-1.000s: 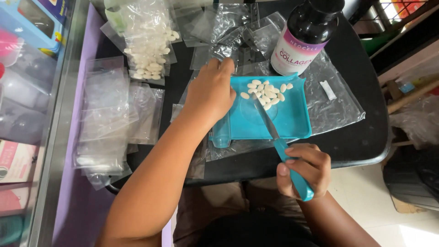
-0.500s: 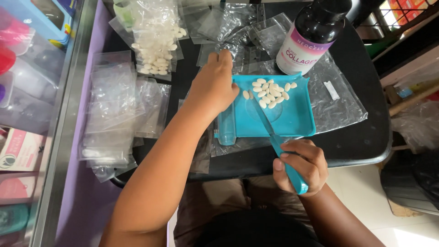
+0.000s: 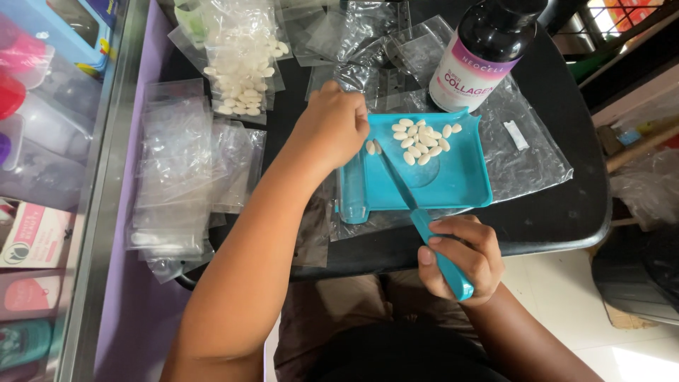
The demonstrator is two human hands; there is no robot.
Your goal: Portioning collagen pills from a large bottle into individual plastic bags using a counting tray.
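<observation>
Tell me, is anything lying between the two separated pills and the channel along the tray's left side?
Nothing visible does. The two white pills lie on the bare teal tray floor right beside the channel. The spatula, held by the right hand, sits on their far side, toward the main pill pile. The left hand rests at the tray's corner.

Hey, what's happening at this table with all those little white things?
A person is sorting white tablets on a teal counting tray. Their right hand holds a teal spatula, its blade near two tablets set apart from the pile. Their left hand rests at the tray's left edge. A dark bottle lies behind the tray, and small clear bags, some filled, lie to the left.
</observation>
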